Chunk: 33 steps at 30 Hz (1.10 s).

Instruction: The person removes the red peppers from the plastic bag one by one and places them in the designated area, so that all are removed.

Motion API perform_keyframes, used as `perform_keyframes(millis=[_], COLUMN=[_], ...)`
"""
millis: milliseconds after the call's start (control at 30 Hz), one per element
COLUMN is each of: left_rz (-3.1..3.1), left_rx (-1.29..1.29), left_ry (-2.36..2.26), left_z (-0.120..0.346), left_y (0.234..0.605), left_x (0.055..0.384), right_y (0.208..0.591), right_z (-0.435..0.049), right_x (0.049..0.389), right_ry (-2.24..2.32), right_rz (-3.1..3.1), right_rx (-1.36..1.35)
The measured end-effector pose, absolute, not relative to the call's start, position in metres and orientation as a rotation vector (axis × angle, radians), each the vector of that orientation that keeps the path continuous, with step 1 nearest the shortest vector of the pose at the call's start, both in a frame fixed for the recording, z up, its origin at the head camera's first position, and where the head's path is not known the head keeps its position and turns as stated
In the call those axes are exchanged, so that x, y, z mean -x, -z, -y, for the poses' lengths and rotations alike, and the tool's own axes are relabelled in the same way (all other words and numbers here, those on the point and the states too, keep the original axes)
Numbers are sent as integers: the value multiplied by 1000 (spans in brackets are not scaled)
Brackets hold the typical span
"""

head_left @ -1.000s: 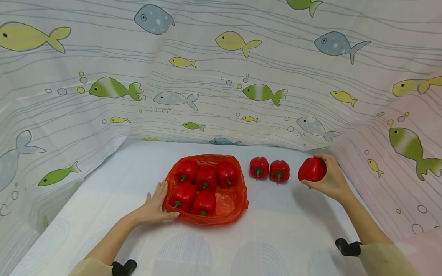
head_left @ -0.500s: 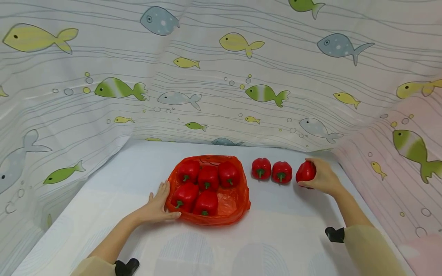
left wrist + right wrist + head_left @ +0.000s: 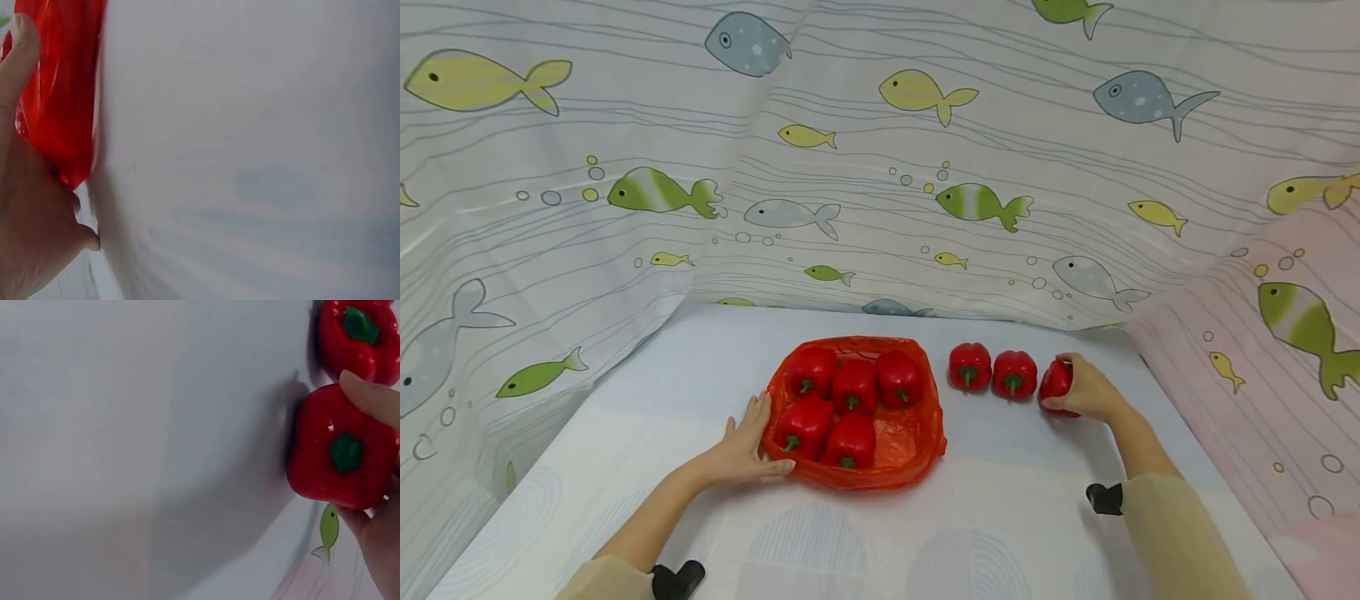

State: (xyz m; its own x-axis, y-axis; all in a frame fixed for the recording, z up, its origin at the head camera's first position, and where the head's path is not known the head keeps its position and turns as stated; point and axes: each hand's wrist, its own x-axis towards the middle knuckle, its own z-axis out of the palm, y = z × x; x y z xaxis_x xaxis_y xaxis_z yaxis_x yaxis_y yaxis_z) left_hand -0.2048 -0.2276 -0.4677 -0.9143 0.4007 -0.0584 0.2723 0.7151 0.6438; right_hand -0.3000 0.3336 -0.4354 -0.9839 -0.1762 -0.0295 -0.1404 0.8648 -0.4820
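My right hand (image 3: pixel 1093 390) grips a red bell pepper (image 3: pixel 1054 385) at the right end of a short row. In the right wrist view, its green stem (image 3: pixel 345 452) faces the camera and my thumb (image 3: pixel 369 400) lies on its side. Two more red bell peppers, one in the middle (image 3: pixel 1015 373) and one at the left (image 3: pixel 970 367), complete the row. My left hand (image 3: pixel 739 450) has its fingers spread against the left side of an orange-red plastic bag (image 3: pixel 895 446), thumb along its front rim. Several red bell peppers (image 3: pixel 854 385) sit inside the bag.
A white table (image 3: pixel 1000 500) with pale printed shapes carries everything. Behind it and at both sides hangs a fish-patterned curtain (image 3: pixel 850 167). The bag's right front part shows bare orange-red lining.
My right hand has brought the bell pepper leftward and down, close beside the other two in the row. My left hand has stayed at the bag.
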Motion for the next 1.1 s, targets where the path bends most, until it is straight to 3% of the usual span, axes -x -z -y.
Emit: perform_keyframes(millis=[233, 633, 1100], left_rz=[-2736, -2724, -2727], left_rx=[-534, -538, -548], left_ry=[-962, -965, -970], left_z=[228, 229, 229], left_y=[469, 470, 471], left_x=[205, 205, 204], right_y=[438, 445, 440], right_z=[-333, -328, -331], right_x=[296, 299, 274], right_ry=[739, 769, 785], right_rz=[-2978, -3011, -3201], right_rx=[349, 273, 402])
